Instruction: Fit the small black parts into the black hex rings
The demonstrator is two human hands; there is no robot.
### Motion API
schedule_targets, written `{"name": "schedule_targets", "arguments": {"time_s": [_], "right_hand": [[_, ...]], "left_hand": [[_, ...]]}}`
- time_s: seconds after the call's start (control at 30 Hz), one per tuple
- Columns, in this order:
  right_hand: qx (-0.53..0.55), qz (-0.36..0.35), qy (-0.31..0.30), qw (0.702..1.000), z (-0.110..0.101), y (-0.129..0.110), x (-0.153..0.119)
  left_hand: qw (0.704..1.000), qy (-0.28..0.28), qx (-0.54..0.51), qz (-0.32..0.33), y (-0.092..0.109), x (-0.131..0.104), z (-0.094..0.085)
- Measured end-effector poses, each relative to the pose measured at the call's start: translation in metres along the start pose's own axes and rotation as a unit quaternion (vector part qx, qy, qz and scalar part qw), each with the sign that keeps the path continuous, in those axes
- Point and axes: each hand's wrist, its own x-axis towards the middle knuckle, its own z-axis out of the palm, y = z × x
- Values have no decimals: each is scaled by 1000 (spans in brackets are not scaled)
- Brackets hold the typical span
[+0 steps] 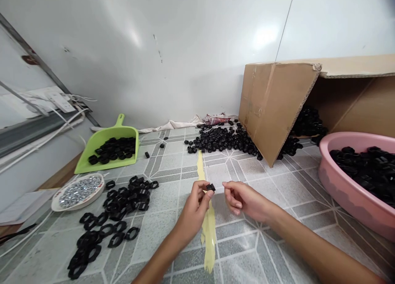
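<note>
Between the thumb and fingers of my left hand (197, 199) is a small black plastic part (210, 187), gripped above a yellow strip (209, 238) on the patterned surface. Just to its right, apart from the part, hovers my right hand (243, 197). Its thumb and index finger are pressed together and the other fingers curl in; anything in that pinch is too small to make out. Loose black rings (132, 197) lie in a spread to the left of my left hand. Beyond both hands is a heap of small black parts (216, 139).
At left, a white dish (98, 189) holds small shiny pieces, and a green dustpan (137, 148) holds black parts. A cardboard box (271, 99) lies on its side at right, black parts inside. A pink basin (333, 177) of black rings stands near my right arm.
</note>
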Motion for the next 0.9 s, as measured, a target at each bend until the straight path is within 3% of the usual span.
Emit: {"name": "schedule_targets", "arguments": {"time_s": [0.1,0.17,0.27,0.37,0.5,0.6,0.67,0.77,0.9], "right_hand": [[-56,-106,70,990,-2,-3,3],[-93,-139,76,983,-2,-1,4],[-183,-133,69,972,-3,6,7],[-246,-126,110,955,-4,12,10],[-189,-153,96,965,-2,12,10],[-213,-122,69,967,-2,9,9],[-243,-94,78,962,-2,9,9],[-216,-111,98,965,-2,9,8],[-195,-112,53,973,-2,6,7]], "left_hand": [[995,-28,-92,-20,-2,7,1],[993,-38,-112,-27,-1,9,1],[991,-35,-126,-39,-1,10,0],[989,-32,-138,-50,-1,10,-1],[988,-31,-140,-49,0,10,0],[989,-20,-136,-54,-1,10,0],[989,-13,-133,-59,-2,10,0],[989,-10,-132,-61,-4,10,0],[989,-13,-132,-58,-4,10,0]]}}
